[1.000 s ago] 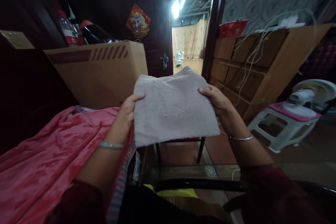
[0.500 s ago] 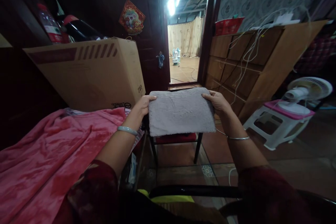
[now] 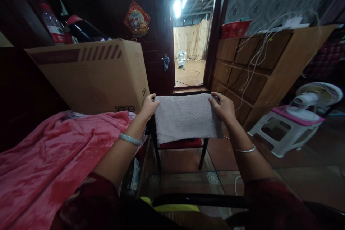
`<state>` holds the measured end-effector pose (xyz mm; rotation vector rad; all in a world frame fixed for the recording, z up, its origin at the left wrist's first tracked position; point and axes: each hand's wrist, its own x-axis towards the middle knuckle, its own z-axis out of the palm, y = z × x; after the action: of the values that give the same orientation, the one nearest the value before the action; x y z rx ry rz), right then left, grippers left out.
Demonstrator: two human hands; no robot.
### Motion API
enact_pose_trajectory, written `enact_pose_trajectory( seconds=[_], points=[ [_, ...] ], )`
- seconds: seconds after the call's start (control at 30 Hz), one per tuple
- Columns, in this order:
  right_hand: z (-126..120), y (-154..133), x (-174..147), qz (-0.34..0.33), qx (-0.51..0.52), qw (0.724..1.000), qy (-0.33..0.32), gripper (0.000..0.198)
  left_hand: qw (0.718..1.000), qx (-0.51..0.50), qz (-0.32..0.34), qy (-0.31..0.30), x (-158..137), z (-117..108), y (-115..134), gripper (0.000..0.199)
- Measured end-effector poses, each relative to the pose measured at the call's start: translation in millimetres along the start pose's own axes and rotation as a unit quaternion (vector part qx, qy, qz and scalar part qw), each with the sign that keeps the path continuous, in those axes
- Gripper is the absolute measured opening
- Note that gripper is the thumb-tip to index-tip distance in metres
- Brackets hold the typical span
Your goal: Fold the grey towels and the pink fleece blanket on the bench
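Your left hand (image 3: 150,107) and right hand (image 3: 224,108) pinch the cloth (image 3: 188,118) by its top corners (seemingly so it hangs flat), in front of the chair (image 3: 183,145).

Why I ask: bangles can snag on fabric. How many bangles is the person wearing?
2: a pale, thicker bangle worn behind the left hand, and a thin silvery bangle behind the right hand. Others could be hidden under the sleeves.

Plain grey cloth (image 3: 188,118); pink blanket (image 3: 61,158).
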<state>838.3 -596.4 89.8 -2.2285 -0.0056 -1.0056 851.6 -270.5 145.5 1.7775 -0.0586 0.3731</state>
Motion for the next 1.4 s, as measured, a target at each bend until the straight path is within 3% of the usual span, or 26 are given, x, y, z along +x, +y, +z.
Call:
enact_pose_trajectory(
  seconds=[0.1, 0.2, 0.33, 0.4, 0.47, 0.67, 1.13, 1.27, 1.4],
  points=[
    [-4.0, -12.2, -5.9, -0.083, -0.055, 0.995, 0.028, 0.047, 0.998, 0.062, 0.03, -0.015, -0.8, -2.5, 0.9, 0.05],
    [-4.5, -32.7, -12.6, -0.175, -0.086, 0.981, 0.008, 0.054, 0.972, 0.202, 0.118, -0.015, -8.4, 0.0, 8.4, 0.058],
    [2.8, -53.6, -20.2, -0.24, -0.126, 0.96, -0.066, 0.057, 0.863, 0.389, 0.306, -0.105, -27.4, 13.9, 16.2, 0.08],
    [7.3, -56.1, -21.4, -0.241, -0.133, 0.957, -0.092, 0.056, 0.811, 0.438, 0.358, -0.15, -33.7, 21.5, 13.3, 0.088],
    [10.6, -54.7, -21.1, -0.238, -0.132, 0.957, -0.103, 0.056, 0.786, 0.465, 0.374, -0.164, -35.0, 26.6, 6.8, 0.095],
    [16.4, -48.5, -19.7, -0.234, -0.144, 0.957, -0.093, 0.056, 0.778, 0.461, 0.395, -0.162, -25.9, 28.3, -8.7, 0.101],
    [17.9, -49.6, -22.4, -0.239, -0.166, 0.954, -0.071, 0.054, 0.771, 0.456, 0.409, -0.173, -25.4, 21.7, -13.0, 0.1],
    [20.4, -47.8, -23.9, -0.252, -0.15, 0.954, -0.055, 0.054, 0.755, 0.499, 0.393, -0.163, -51.5, 3.7, -22.8, 0.09],
    [22.3, -41.3, -26.6, -0.246, -0.127, 0.959, -0.057, 0.06, 0.754, 0.521, 0.351, -0.192, -109.2, -34.3, -43.0, 0.077]
  ],
)
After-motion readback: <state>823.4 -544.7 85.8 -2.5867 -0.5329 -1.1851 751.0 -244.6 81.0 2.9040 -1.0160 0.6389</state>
